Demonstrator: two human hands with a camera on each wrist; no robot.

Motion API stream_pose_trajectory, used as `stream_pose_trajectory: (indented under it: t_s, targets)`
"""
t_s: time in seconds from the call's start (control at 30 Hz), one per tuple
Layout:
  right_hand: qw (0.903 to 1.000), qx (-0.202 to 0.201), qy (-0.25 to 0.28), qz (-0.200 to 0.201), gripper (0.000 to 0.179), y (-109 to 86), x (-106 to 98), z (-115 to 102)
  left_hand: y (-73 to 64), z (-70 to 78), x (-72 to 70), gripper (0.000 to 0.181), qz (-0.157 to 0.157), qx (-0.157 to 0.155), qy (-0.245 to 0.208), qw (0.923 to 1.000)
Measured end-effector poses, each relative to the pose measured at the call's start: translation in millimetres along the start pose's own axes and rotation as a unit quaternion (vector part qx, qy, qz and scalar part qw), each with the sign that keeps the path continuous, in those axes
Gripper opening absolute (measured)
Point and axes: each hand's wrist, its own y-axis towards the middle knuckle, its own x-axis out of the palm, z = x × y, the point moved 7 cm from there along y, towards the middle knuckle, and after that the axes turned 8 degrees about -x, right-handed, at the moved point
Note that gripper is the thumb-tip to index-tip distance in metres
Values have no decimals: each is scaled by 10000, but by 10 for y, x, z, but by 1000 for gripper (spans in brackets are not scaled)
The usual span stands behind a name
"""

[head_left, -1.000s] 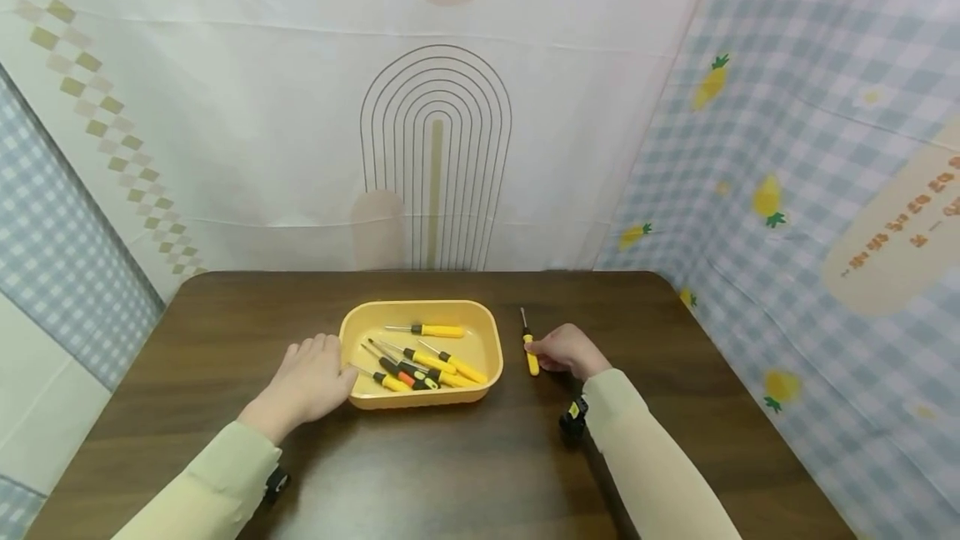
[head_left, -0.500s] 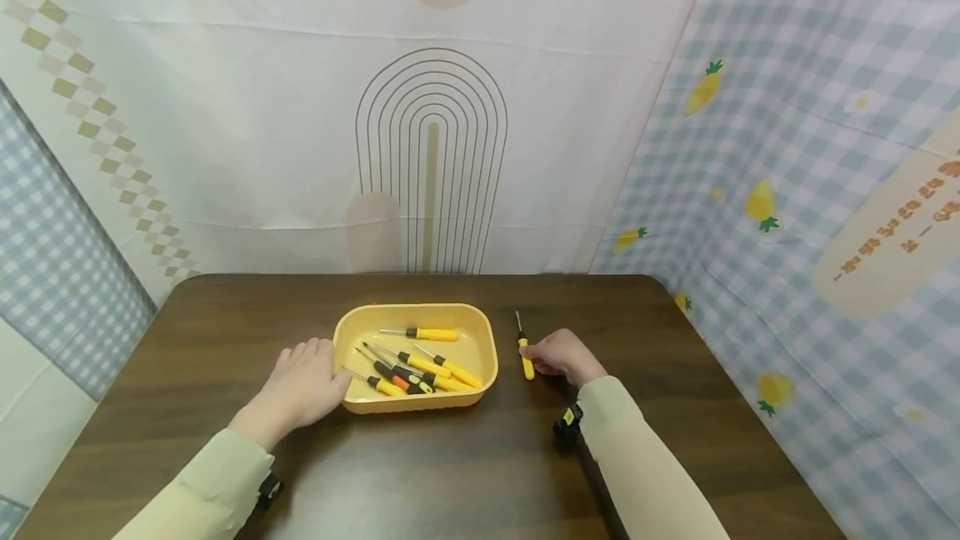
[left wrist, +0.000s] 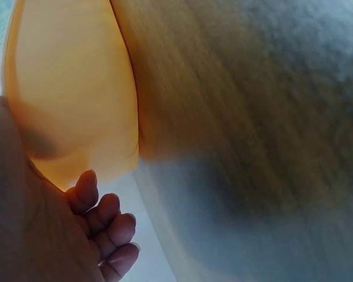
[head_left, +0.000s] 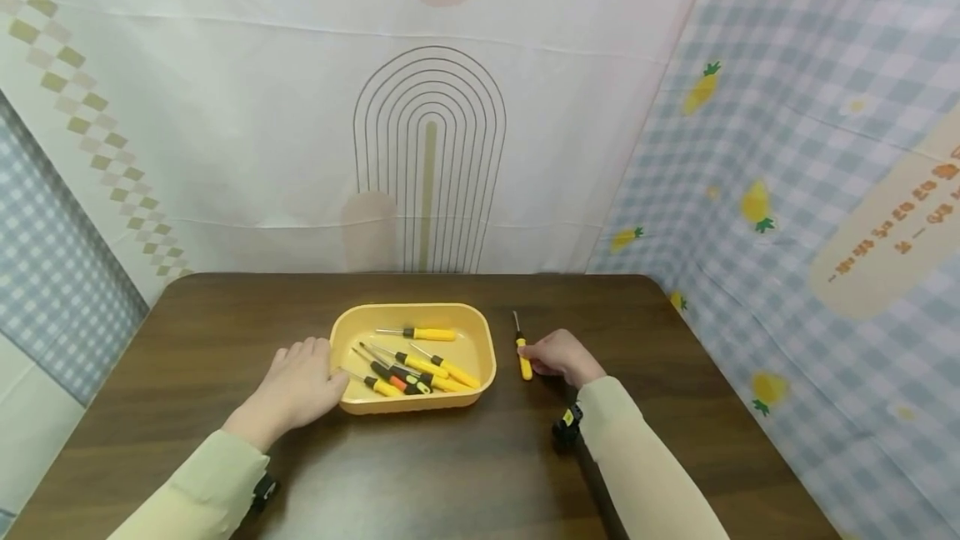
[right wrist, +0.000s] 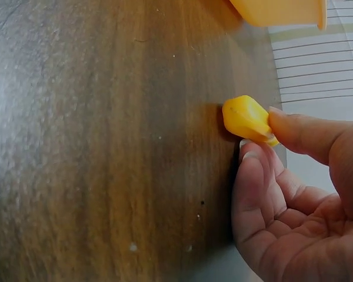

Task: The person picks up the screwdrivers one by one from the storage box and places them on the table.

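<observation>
My left hand [head_left: 300, 386] holds the left end of a yellow plastic tray [head_left: 483, 348], its thumb over the rim. In the left wrist view, bent fingers [left wrist: 109, 220] show beside the tray's wall [left wrist: 76, 88]. To the tray's right, my right hand [head_left: 561, 355] pinches the yellow handle of a screwdriver [head_left: 525, 367] between thumb and fingers. Its metal shaft points toward the back of the table. The right wrist view shows the handle's butt end [right wrist: 244, 117] low over the wood. Inside the tray lie several screwdrivers [head_left: 427, 363], mostly yellow-handled, others black and one with red.
A dark brown wooden table [head_left: 420, 473] carries everything. Behind it hangs a white patterned cloth [head_left: 247, 107], and a blue checked cloth [head_left: 810, 232] lines the right side. Black wrist cameras [head_left: 567, 426] sit under both sleeves.
The view has shifted slightly, so table and tray sit a little further left. Both hands keep their places, the right one still pinching the screwdriver.
</observation>
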Motion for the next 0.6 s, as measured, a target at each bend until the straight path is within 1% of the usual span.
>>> stream_pose_trajectory:
  t_s: [0.17,0.37,0.47,0.6]
  targets:
    - [9999,-35,114,-16,24,-12,-1,1,6,22,-18,32,-55,43,23,10000]
    - [9981,-239,538,-180,26,-24,-27,15,53,9,-41,46,-91,38,-73,9999]
    - [9972,-375,638,-114,30,-36,-79,-2,80,-15,-39,43,-65,27,-129,9999]
    - [9963,-521,672,137,39,-76,-187,-57,105,-27,10,35,-178,29,-231,9996]
